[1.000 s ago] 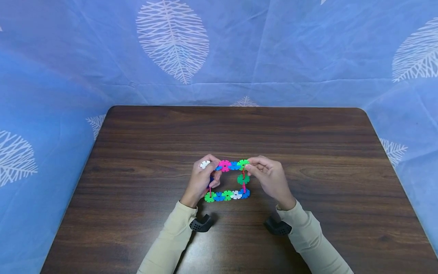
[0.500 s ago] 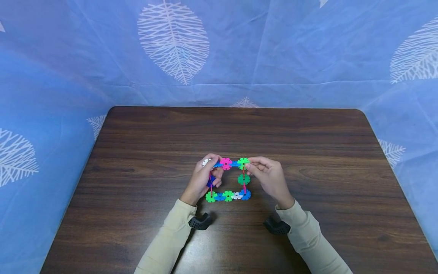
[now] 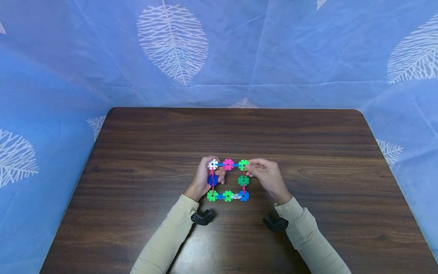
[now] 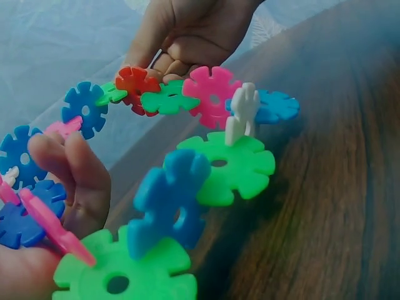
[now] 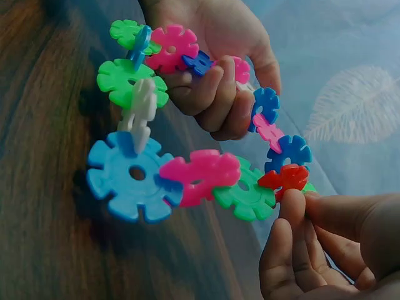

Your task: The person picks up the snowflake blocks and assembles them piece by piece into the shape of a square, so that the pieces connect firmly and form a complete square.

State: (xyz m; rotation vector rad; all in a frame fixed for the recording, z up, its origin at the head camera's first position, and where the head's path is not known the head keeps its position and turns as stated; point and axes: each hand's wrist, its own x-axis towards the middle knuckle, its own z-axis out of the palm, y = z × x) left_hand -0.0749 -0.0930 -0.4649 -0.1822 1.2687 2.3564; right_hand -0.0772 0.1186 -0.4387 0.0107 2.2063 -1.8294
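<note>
Slotted, flower-shaped plastic discs are interlocked into a square frame (image 3: pixel 228 196), held above the table in the head view. My left hand (image 3: pixel 202 179) grips its left side, around the white corner disc (image 3: pixel 213 164) and the dark blue disc (image 3: pixel 213 180). At the far right corner my right hand (image 3: pixel 268 177) pinches the frame by the light green disc (image 3: pixel 244 164). In the right wrist view, that thumb and finger meet beside a red disc (image 5: pixel 286 179). A pink disc (image 3: pixel 228 164) is midway along the far side; a blue disc (image 3: pixel 244 196) forms the near right corner.
A dark wood-grain table (image 3: pixel 308 144) lies below the hands. Behind it hangs a blue cloth (image 3: pixel 239 45) with white leaf prints. Black wrist devices (image 3: pixel 202 217) hang below both cuffs.
My left thumb has shifted off the front of the far left corner, uncovering the white disc. The far side has straightened, its blue discs now edge-on. My right hand keeps its pinch.
</note>
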